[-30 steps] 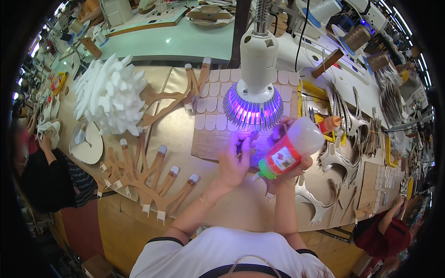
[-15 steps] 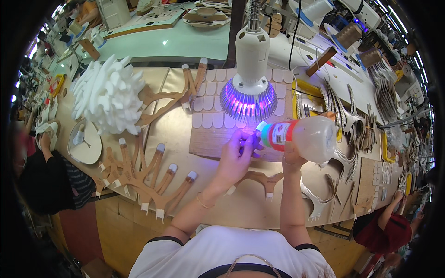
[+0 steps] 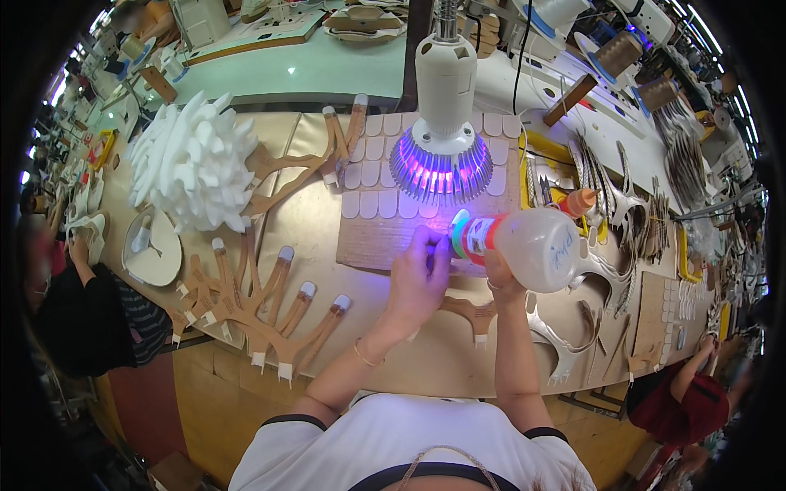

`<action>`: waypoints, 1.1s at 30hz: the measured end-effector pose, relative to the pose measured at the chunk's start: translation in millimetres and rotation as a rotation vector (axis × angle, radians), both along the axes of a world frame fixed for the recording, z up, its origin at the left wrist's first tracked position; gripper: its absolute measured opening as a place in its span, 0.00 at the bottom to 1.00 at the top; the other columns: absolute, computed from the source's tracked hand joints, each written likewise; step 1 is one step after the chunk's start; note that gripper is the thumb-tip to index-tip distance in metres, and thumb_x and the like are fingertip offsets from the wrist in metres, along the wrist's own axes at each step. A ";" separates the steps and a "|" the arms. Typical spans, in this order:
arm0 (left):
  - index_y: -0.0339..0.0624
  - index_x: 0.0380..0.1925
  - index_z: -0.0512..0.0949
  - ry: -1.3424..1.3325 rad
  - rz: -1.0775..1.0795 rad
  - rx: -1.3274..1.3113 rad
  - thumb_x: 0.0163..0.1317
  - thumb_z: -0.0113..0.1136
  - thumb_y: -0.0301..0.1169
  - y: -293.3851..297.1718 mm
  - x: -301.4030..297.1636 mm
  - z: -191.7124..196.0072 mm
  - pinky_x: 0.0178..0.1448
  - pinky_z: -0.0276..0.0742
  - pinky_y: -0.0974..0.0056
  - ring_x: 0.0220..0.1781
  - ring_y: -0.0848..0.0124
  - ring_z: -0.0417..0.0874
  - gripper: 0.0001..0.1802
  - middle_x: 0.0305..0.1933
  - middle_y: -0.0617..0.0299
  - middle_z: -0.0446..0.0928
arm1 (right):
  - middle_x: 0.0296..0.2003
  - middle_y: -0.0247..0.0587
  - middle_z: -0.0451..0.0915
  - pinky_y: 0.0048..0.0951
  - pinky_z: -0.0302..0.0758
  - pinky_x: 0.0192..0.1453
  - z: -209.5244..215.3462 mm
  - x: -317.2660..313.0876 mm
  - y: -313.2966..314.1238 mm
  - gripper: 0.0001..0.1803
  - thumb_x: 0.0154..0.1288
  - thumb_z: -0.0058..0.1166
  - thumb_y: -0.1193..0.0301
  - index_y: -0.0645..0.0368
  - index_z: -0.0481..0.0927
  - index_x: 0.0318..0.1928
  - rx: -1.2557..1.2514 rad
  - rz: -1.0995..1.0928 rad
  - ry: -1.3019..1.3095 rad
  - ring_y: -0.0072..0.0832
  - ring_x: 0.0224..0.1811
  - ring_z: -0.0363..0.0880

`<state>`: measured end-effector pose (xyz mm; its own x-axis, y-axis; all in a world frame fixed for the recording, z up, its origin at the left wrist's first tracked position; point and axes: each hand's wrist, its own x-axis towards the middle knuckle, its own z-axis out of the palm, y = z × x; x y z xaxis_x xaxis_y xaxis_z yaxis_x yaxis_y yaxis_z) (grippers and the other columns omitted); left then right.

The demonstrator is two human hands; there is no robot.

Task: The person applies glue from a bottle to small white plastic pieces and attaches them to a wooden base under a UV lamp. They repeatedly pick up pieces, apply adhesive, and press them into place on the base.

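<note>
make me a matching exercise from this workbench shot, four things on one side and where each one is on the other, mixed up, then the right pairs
Things:
1. lamp
2. glue bottle
3. white foam pile
4. small orange-capped bottle

Places:
A. at the left of the bench, beside brown branch-shaped cutouts
B. lying sideways in the right hand, tip toward the left hand
C. hanging over the board of rounded tabs, glowing violet
D. behind the big bottle, to the right of the lamp

Pairs: 1-C, 2-B, 3-A, 4-D
</note>
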<state>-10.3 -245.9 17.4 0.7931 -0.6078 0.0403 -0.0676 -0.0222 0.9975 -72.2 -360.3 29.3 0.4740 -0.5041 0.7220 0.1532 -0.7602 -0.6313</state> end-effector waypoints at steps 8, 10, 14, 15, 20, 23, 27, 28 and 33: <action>0.31 0.37 0.67 0.167 -0.019 -0.073 0.70 0.46 0.27 -2.6 -1.3 -4.1 0.30 0.77 0.66 0.31 0.67 0.86 0.08 0.30 0.53 0.80 | 0.36 0.32 0.81 0.36 0.75 0.43 -10.5 -5.3 2.0 0.14 0.54 0.63 0.59 0.49 0.81 0.40 0.098 -0.005 -0.071 0.34 0.36 0.78; 0.31 0.37 0.67 0.180 -0.024 -0.077 0.70 0.45 0.27 -3.0 -1.7 -3.7 0.31 0.77 0.66 0.31 0.68 0.86 0.08 0.30 0.53 0.80 | 0.36 0.32 0.81 0.36 0.75 0.43 -12.5 -3.9 0.0 0.16 0.53 0.64 0.59 0.50 0.81 0.41 0.055 0.002 -0.104 0.34 0.37 0.78; 0.32 0.37 0.67 0.284 -0.021 -0.104 0.71 0.44 0.28 -2.2 -0.7 -0.5 0.33 0.79 0.68 0.32 0.70 0.84 0.08 0.33 0.53 0.80 | 0.39 0.33 0.81 0.36 0.75 0.46 -20.1 -8.2 -5.4 0.19 0.52 0.66 0.61 0.51 0.79 0.44 0.054 -0.027 -0.127 0.33 0.39 0.79; 0.32 0.37 0.68 0.325 -0.012 -0.140 0.71 0.44 0.28 -2.1 -0.4 0.6 0.33 0.80 0.68 0.33 0.71 0.84 0.08 0.34 0.53 0.80 | 0.40 0.34 0.81 0.36 0.75 0.46 -23.0 -10.7 -6.8 0.20 0.52 0.67 0.61 0.52 0.79 0.45 0.074 -0.034 -0.140 0.33 0.40 0.79; 0.37 0.40 0.68 0.318 -0.028 -0.155 0.73 0.42 0.33 -2.8 -0.8 4.6 0.32 0.76 0.73 0.31 0.76 0.82 0.10 0.32 0.62 0.77 | 0.50 0.41 0.75 0.37 0.73 0.55 -39.9 -18.4 -15.3 0.28 0.56 0.63 0.66 0.59 0.69 0.56 0.067 0.043 -0.185 0.34 0.49 0.75; 0.34 0.40 0.68 0.318 -0.044 -0.109 0.72 0.42 0.32 -1.8 -1.5 5.6 0.33 0.77 0.71 0.32 0.73 0.83 0.11 0.35 0.57 0.79 | 0.54 0.43 0.71 0.39 0.72 0.58 -45.8 -17.5 -16.1 0.31 0.59 0.61 0.68 0.61 0.64 0.60 -0.064 0.002 -0.072 0.34 0.53 0.73; 0.33 0.39 0.68 0.369 -0.031 -0.128 0.73 0.41 0.32 0.0 -1.5 6.5 0.31 0.76 0.71 0.31 0.73 0.83 0.12 0.37 0.54 0.80 | 0.47 0.38 0.78 0.32 0.74 0.53 -43.8 -16.4 -13.0 0.31 0.51 0.68 0.65 0.57 0.72 0.55 0.057 -0.008 -0.191 0.31 0.48 0.77; 0.33 0.39 0.68 0.368 -0.029 -0.132 0.73 0.41 0.33 0.3 -1.4 6.8 0.31 0.76 0.72 0.31 0.73 0.83 0.12 0.36 0.54 0.80 | 0.46 0.37 0.79 0.30 0.75 0.52 -42.4 -16.0 -12.3 0.30 0.50 0.70 0.64 0.57 0.74 0.54 0.096 0.005 -0.237 0.31 0.47 0.78; 0.35 0.38 0.67 0.364 -0.060 -0.126 0.73 0.41 0.33 0.3 -2.9 8.3 0.32 0.76 0.72 0.31 0.73 0.83 0.11 0.35 0.55 0.80 | 0.45 0.37 0.79 0.31 0.75 0.51 -36.1 -15.1 -13.8 0.28 0.52 0.68 0.65 0.57 0.74 0.53 0.042 -0.022 -0.245 0.31 0.46 0.78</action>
<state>-13.2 -245.6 25.7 0.7322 -0.6620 -0.1598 0.2933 0.0949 0.9513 -87.3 -374.1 -6.7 0.2764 -0.5441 0.7922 0.2895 -0.7389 -0.6085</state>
